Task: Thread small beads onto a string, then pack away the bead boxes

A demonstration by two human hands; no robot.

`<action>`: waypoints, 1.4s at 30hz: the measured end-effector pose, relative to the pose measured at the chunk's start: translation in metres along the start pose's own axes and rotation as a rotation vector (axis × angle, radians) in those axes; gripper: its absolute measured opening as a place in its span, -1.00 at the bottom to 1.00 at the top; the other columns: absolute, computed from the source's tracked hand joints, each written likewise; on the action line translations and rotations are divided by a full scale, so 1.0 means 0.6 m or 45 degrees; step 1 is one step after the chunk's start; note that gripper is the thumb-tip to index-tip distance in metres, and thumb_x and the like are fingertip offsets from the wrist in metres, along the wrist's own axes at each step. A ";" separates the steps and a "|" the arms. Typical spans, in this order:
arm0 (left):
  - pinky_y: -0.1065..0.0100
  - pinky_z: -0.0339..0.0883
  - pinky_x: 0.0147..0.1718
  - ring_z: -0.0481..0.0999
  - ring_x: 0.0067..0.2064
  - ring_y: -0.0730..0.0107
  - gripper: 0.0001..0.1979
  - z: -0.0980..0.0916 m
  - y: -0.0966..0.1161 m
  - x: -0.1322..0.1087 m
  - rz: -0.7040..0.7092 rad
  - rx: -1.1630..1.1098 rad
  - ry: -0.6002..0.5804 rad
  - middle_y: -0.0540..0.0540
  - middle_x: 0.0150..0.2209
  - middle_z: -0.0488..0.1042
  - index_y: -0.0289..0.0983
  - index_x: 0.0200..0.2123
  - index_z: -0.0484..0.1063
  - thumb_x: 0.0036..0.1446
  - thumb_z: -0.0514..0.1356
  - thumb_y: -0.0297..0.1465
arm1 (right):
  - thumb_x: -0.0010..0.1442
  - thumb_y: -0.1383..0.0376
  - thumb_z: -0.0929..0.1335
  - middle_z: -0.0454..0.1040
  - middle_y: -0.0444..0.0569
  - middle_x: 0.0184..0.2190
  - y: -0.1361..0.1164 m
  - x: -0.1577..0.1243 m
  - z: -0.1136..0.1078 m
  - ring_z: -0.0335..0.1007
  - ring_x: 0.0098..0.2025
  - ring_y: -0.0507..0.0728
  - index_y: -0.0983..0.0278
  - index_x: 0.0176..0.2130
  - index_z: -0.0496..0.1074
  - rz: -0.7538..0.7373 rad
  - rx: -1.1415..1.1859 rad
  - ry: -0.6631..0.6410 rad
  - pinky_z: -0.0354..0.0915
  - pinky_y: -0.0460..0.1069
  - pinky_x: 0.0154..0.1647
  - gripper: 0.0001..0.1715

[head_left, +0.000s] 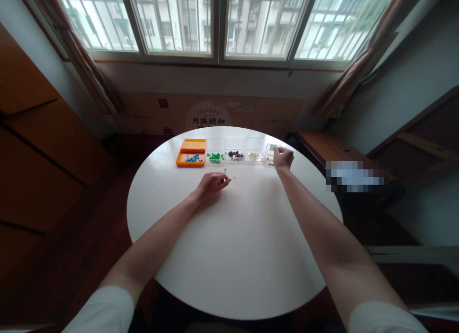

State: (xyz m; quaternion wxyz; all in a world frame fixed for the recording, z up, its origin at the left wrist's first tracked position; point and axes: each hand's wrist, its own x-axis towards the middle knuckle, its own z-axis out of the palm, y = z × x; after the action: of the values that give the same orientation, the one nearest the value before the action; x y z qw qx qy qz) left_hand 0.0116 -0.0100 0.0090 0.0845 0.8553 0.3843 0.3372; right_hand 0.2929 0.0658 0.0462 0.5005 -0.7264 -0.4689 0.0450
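My left hand [214, 181] is low over the white round table [247, 256], its fingers drawn together in a pinch. Anything between those fingertips is too small to make out. Just off them lies a tiny orange piece [234, 177], with a small teal piece [225, 170] a little farther back. My right hand [284, 158] is closed at the rightmost clear plastic box [268, 162], partly covering it and the yellowish bits inside. Whatever its fingers grip is hidden.
An orange case [190, 164] with blue pieces stands open at the row's left. Clear boxes hold green pieces [215, 157], dark pieces [235, 155] and pale pieces [253, 156]. A wooden bench [333, 149] stands to the right, below barred windows.
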 end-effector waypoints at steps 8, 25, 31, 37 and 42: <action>0.48 0.11 -0.49 0.30 -0.55 0.56 -0.71 0.002 -0.001 0.001 -0.019 0.014 -0.008 0.00 -0.56 0.42 -0.27 -0.43 0.49 0.17 0.06 -0.25 | 0.04 0.22 0.32 0.52 0.07 -0.37 -0.035 -0.106 0.027 0.37 -0.43 0.09 0.37 -0.33 0.52 -0.278 0.324 -0.521 0.29 -0.01 -0.35 -0.71; 0.47 0.08 -0.49 0.35 -0.51 0.51 -0.73 0.002 -0.001 0.001 -0.089 0.058 -0.145 -0.02 -0.54 0.46 -0.26 -0.44 0.51 0.13 0.10 -0.25 | 0.13 0.33 0.27 0.42 -0.01 -0.34 -0.029 -0.206 0.035 0.33 -0.43 0.02 0.29 -0.30 0.51 -0.566 0.020 -0.719 0.24 -0.05 -0.27 -0.78; 0.47 0.10 -0.46 0.37 -0.48 0.50 -0.74 0.002 0.001 0.002 -0.141 0.096 -0.218 -0.03 -0.48 0.50 -0.25 -0.34 0.53 0.14 0.08 -0.26 | 0.14 0.33 0.28 0.41 -0.04 -0.35 -0.027 -0.206 0.035 0.34 -0.40 0.01 0.29 -0.30 0.51 -0.586 -0.013 -0.719 0.23 -0.07 -0.28 -0.79; 0.48 0.10 -0.45 0.37 -0.47 0.50 -0.73 0.001 0.003 0.003 -0.146 0.100 -0.230 -0.03 -0.48 0.50 -0.26 -0.34 0.53 0.14 0.07 -0.26 | 0.14 0.33 0.28 0.42 -0.05 -0.35 -0.024 -0.205 0.035 0.34 -0.43 0.00 0.28 -0.30 0.51 -0.598 -0.016 -0.715 0.23 -0.08 -0.28 -0.80; 0.48 0.09 -0.46 0.37 -0.48 0.50 -0.72 0.003 0.000 0.003 -0.147 0.101 -0.225 -0.03 -0.48 0.50 -0.26 -0.33 0.53 0.14 0.07 -0.25 | 0.13 0.33 0.29 0.41 -0.06 -0.36 -0.023 -0.205 0.036 0.33 -0.43 0.00 0.27 -0.32 0.50 -0.613 -0.009 -0.722 0.23 -0.08 -0.30 -0.82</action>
State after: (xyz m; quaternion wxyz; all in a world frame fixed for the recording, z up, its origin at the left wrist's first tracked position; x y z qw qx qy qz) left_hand 0.0138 -0.0084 0.0086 0.1032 0.8608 0.4370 0.2395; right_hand 0.2042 -0.0076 -0.0037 0.3444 -0.5557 -0.7465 0.1241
